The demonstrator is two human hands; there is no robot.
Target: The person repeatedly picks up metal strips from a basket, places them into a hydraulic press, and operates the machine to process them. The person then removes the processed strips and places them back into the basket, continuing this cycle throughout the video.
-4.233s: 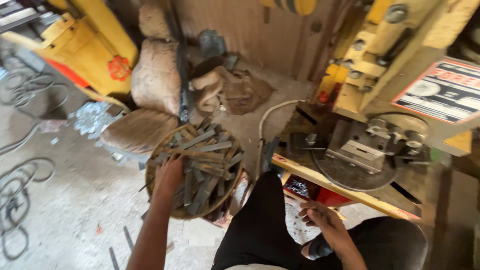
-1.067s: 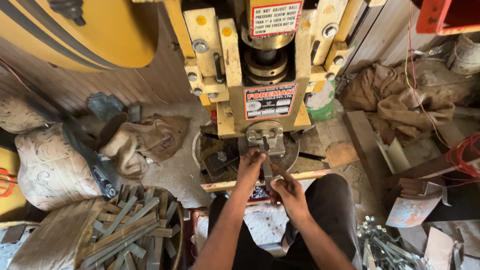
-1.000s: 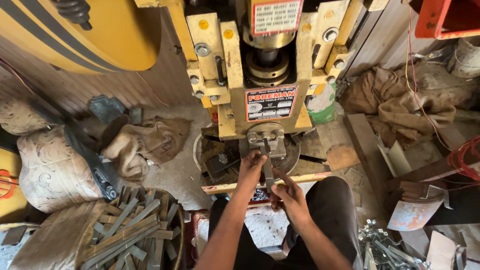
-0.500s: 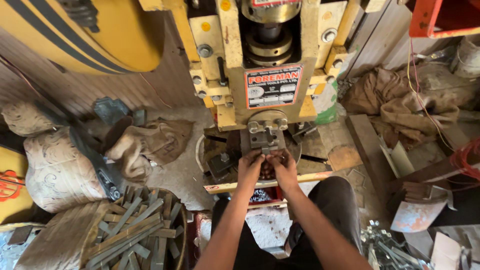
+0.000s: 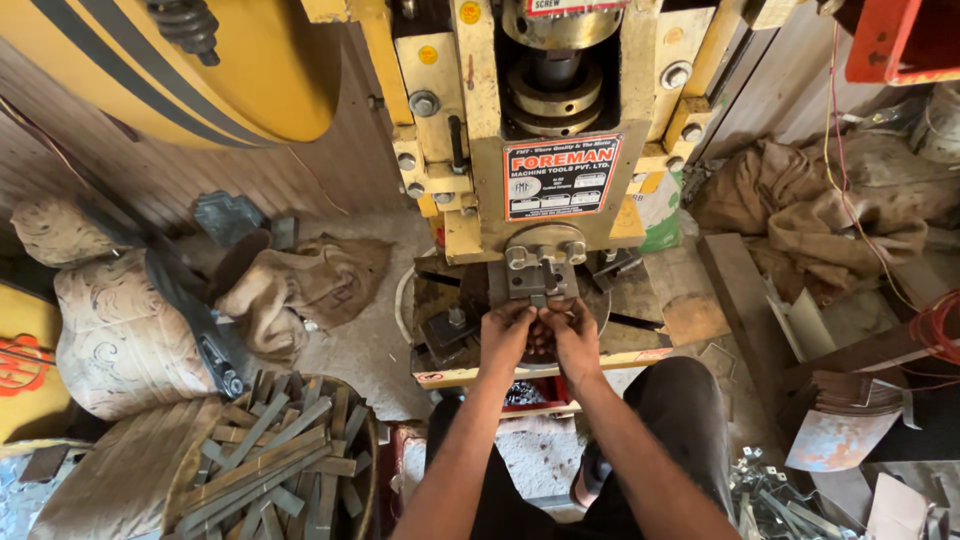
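Observation:
I sit facing a yellow power press [image 5: 462, 190]. Its grey punch head [image 5: 541, 270] hangs just above the round dark bed [image 5: 445, 310]. My left hand [image 5: 506, 336] and my right hand [image 5: 577, 338] are pressed together directly under the punch head. Their fingers are closed on a small metal strip on the bed. The piece is almost wholly hidden by my fingers. My dark-trousered knees show below the bed's yellow front edge [image 5: 450, 377].
A round basket [image 5: 372, 470] of several flat metal strips stands at lower left, beside stuffed sacks [image 5: 115, 330] and a crumpled cloth [image 5: 305, 285]. A big yellow flywheel [image 5: 200, 60] looms upper left. Brown cloth [image 5: 800, 200], rusty sheet offcuts [image 5: 840, 440] and small stamped parts [image 5: 770, 490] lie on the right.
My left hand left the basket of strips at lower left. Both hands have moved up to the press bed and closed together under the punch head; my view has come nearer.

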